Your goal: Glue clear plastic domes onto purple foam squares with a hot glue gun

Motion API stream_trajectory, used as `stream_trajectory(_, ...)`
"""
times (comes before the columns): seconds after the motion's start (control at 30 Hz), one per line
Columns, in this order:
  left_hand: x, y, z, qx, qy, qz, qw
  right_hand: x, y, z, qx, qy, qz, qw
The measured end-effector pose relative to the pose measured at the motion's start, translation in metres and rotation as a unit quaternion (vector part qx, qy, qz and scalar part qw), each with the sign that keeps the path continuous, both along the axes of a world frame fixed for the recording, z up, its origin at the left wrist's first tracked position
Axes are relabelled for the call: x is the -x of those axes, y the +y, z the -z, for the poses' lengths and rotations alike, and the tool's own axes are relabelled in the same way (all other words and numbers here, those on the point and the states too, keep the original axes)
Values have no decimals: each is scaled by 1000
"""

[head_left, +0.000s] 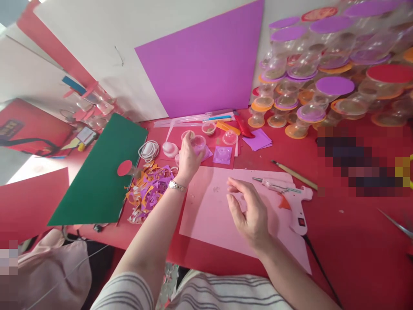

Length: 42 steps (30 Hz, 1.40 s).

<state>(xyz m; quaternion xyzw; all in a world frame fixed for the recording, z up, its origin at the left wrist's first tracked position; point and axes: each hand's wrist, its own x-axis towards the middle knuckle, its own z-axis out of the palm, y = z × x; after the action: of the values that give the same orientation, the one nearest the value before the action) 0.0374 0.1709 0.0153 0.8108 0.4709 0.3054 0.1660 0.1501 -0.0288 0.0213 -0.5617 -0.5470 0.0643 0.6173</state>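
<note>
My left hand (189, 160) is stretched out to the back of the work area, its fingers closed on a clear plastic cup (199, 142). Below that cup lies a purple paper piece, partly covered by the hand. Just right of it, a clear plastic piece rests on a purple paper square (222, 155). My right hand (250, 211) hovers above the pale pink sheet (206, 215) with thumb and fingers apart, holding nothing. Close by on its right, a white glue gun (295, 206) with an orange trigger lies on the sheet.
Purple and orange paper scraps (153, 189) are heaped at left beside a green board (97, 181). Stacked clear containers with coloured discs (335, 86) stand at back right. A brush (295, 174) and scissors (395, 221) lie right. A purple sheet (206, 64) leans against the wall.
</note>
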Motion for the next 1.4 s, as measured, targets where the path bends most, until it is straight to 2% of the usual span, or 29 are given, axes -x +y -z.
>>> stream_trajectory(0.1, 4, -5, -7, -14, 17, -10, 1000, 0, 0, -2, -3, -2, -5, 1000)
stream_trajectory(0.2, 4, -19, -24, -101, 53, -29, 993, 1, -1, -4, -18, 7, -11, 1000)
stream_trajectory(0.3, -7, -37, -42, -167, 109, 26, 980, 2, -3, -6, -29, 22, -16, 999)
stream_trajectory(0.37, -17, -47, -47, -177, 166, 77, 967, 2, -3, -7, -34, 22, -16, 999)
stream_trajectory(0.43, -28, -52, -46, -162, 222, 121, 954, 1, -4, -8, -32, 21, -13, 999)
stream_trajectory(0.5, -36, -54, -39, -123, 277, 139, 943, 1, -4, -8, -28, 23, -6, 999)
stream_trajectory(0.63, -49, -48, -26, -29, 352, 130, 926, 1, -3, -8, -24, 16, -7, 1000)
stream_trajectory(0.73, -52, -45, -27, 5, 355, 137, 925, 2, -3, -9, -26, 9, -7, 1000)
stream_trajectory(0.87, -42, -58, -49, 2, 314, 115, 943, 1, -5, -10, -39, 12, -2, 999)
stream_trajectory(0.97, -23, -82, -63, 10, 264, 147, 953, -1, -11, -8, -36, 30, -5, 999)
stream_trajectory(1.03, -10, -100, -62, 34, 233, 192, 953, -2, -14, -4, -28, 46, -5, 999)
stream_trajectory(1.1, -1, -116, -52, 56, 238, 227, 942, -3, -17, -1, -28, 51, -7, 998)
stream_trajectory(1.2, 6, -130, -34, 60, 275, 214, 935, -2, -18, 3, -36, 42, -16, 998)
stream_trajectory(1.3, 11, -130, -32, 56, 277, 212, 936, -2, -17, 6, -30, 38, -19, 999)
stream_trajectory(1.4, 22, -111, -45, 40, 256, 185, 948, -1, -17, 10, -27, 46, -18, 998)
